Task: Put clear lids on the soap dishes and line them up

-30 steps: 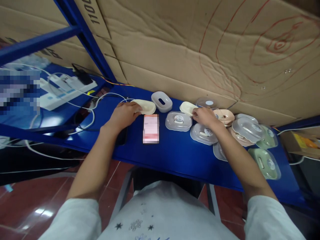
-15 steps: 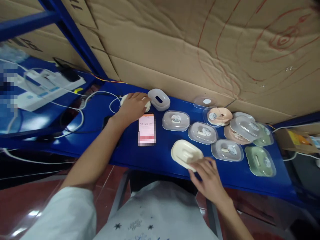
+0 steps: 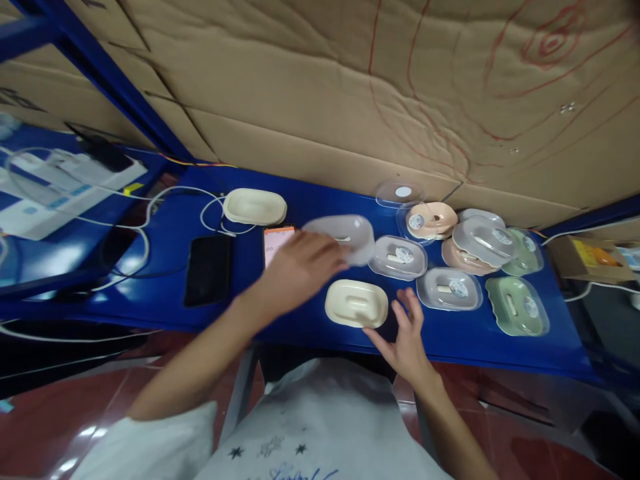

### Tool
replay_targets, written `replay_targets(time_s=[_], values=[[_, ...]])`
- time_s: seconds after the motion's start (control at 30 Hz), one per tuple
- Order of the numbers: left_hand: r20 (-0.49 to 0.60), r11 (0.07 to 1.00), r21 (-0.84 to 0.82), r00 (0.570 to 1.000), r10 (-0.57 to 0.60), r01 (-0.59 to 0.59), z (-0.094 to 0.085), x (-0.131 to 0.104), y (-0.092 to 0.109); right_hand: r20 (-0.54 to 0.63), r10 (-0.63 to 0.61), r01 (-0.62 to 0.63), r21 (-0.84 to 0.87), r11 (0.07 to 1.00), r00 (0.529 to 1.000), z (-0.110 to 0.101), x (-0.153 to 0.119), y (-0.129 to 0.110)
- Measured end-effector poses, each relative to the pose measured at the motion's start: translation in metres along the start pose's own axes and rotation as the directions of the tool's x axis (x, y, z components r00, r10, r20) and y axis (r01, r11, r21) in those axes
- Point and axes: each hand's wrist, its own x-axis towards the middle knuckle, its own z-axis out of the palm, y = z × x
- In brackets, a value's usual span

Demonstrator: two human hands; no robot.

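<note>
My left hand (image 3: 305,267), blurred by motion, reaches across the phone (image 3: 277,243) with its fingers closed at the near edge of a pale grey soap dish (image 3: 359,233). The hand covers part of that dish, and its outline is smeared. Nearer to me, a cream soap dish (image 3: 356,303) with a raised middle lies on the blue table. My right hand (image 3: 405,340) is at its right, thumb tip by the near rim and fingers spread apart. Another cream dish (image 3: 255,207) sits at the back left.
Several lidded soap dishes, grey (image 3: 397,257), peach (image 3: 433,220) and green (image 3: 517,307), fill the right side. A loose clear lid (image 3: 400,193) lies by the cardboard wall (image 3: 300,87). At left are a black phone (image 3: 209,270), white cables and a power strip (image 3: 75,193).
My left hand has left the back cream dish and moved right, with the grey dish gone from its back spot. The near cream dish now lies flatter, and my right fingers have come off it.
</note>
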Motion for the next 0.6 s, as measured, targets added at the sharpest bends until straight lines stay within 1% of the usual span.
replay_targets(time_s=[0.03,0.07,0.1,0.17,0.2,0.27,0.37,0.47,0.53,0.6], values=[[0.045,0.999,0.004,0.998,0.051,-0.051,0.007,-0.01,0.019,-0.016,-0.018,0.018,-0.011,1.0,1.0,0.0,0.001,0.001],[0.076,0.996,0.002,0.993,0.087,-0.087,0.015,-0.019,0.035,0.002,-0.047,0.047,-0.025,0.999,0.999,-0.001,0.003,0.003],[0.106,0.994,-0.009,0.988,0.11,-0.109,0.025,-0.027,0.047,0.046,-0.081,0.083,-0.038,0.996,0.996,-0.003,0.006,0.004],[0.161,0.988,-0.029,0.975,0.151,-0.148,0.042,-0.036,0.06,0.168,-0.145,0.155,-0.048,0.987,0.975,-0.007,0.012,0.007],[0.176,0.987,-0.035,0.971,0.161,-0.157,0.048,-0.039,0.062,0.22,-0.166,0.181,-0.047,0.982,0.961,-0.009,0.014,0.008],[0.182,0.987,-0.045,0.97,0.158,-0.153,0.055,-0.043,0.062,0.269,-0.183,0.203,-0.048,0.978,0.946,-0.012,0.016,0.011],[0.158,0.993,-0.06,0.981,0.11,-0.102,0.056,-0.052,0.057,0.282,-0.186,0.209,-0.053,0.976,0.941,-0.014,0.013,0.015],[0.143,0.994,-0.083,0.987,0.079,-0.067,0.057,-0.066,0.056,0.267,-0.19,0.203,-0.024,0.979,0.945,-0.012,0.006,0.018],[0.14,0.992,-0.11,0.987,0.077,-0.062,0.062,-0.076,0.058,0.264,-0.166,0.175,-0.01,0.985,0.95,-0.011,0.003,0.018],[0.129,0.989,-0.131,0.988,0.081,-0.064,0.068,-0.084,0.061,0.293,-0.14,0.149,-0.009,0.989,0.946,-0.014,0.003,0.018]])
